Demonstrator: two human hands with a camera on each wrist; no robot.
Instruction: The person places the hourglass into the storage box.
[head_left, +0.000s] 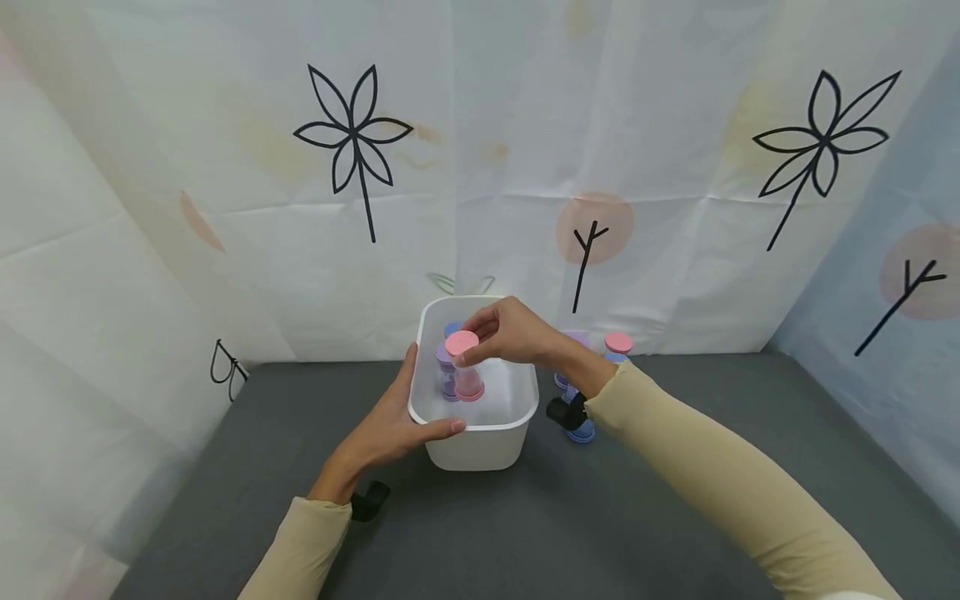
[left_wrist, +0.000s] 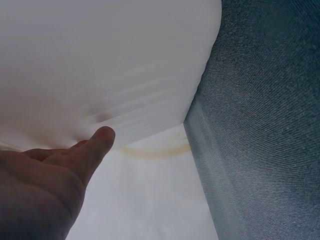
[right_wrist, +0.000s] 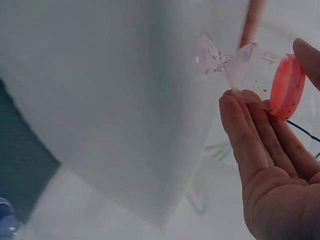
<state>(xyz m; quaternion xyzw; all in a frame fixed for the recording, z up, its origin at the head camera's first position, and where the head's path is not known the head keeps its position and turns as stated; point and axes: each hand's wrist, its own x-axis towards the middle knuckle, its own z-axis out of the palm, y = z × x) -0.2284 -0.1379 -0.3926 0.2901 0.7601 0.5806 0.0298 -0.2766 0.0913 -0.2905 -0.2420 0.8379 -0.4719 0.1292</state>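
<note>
There is one left hand [head_left: 390,427], one right hand [head_left: 519,330] and one white bin [head_left: 478,450]. Within the bin I count three timers: one pink timer [head_left: 468,383], one purple timer [head_left: 445,356], one blue timer [head_left: 452,327]. At least three outside timers [head_left: 581,432] show, partly hidden. Two drawn flowers [head_left: 352,132], two drawn twigs [head_left: 585,252].

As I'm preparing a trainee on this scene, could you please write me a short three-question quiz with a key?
1. Multiple choice: what colour is the cap on the hourglass held in the person's right grip?
a) purple
b) pink
c) blue

2. True or false: the person's left grip is touching the white bin.

3. Fill in the blank: on the dark table, to the right of the bin, the nearest hourglass to the viewer is ____ in colour.

Key: 1: b; 2: true; 3: blue.
</note>
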